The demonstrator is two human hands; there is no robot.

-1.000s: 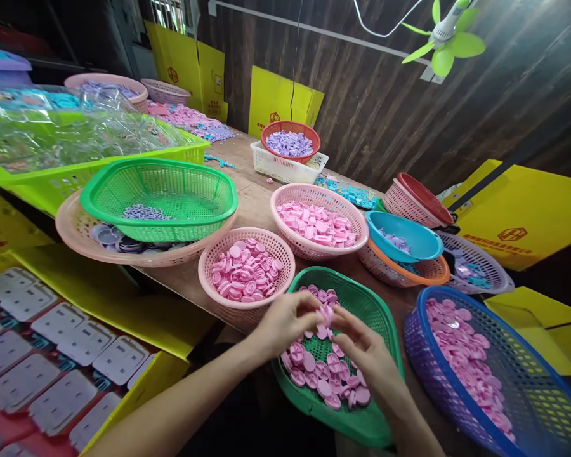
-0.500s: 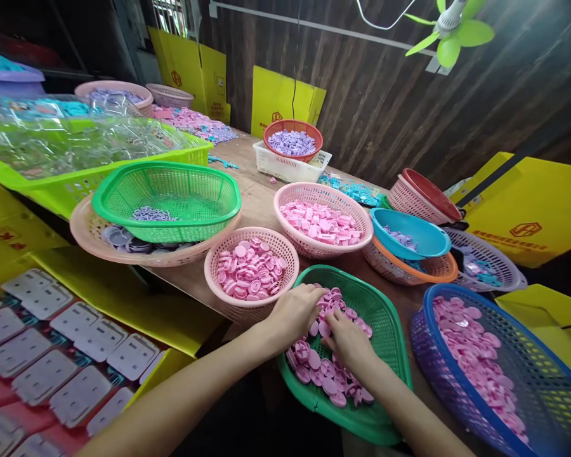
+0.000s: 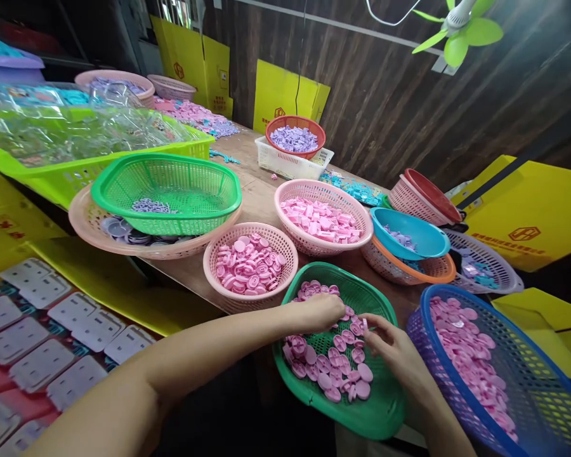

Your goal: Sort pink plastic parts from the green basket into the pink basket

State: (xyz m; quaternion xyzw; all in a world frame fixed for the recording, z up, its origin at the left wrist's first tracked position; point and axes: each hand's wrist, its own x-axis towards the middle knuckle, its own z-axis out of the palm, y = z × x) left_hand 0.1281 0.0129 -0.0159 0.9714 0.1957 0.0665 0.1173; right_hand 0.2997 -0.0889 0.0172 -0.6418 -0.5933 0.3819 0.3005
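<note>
Baskets crowding wooden table, dark plank wall, green fan

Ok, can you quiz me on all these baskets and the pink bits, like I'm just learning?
1. True or false: both hands are over the green basket.
2. Which basket on the wooden table holds purple pieces? A) red basket B) round pink basket
3. Fill in: the blue basket beside the right hand holds ____ pieces.

Key: 1 true, the left hand too; 2 A; 3 pink.
</note>
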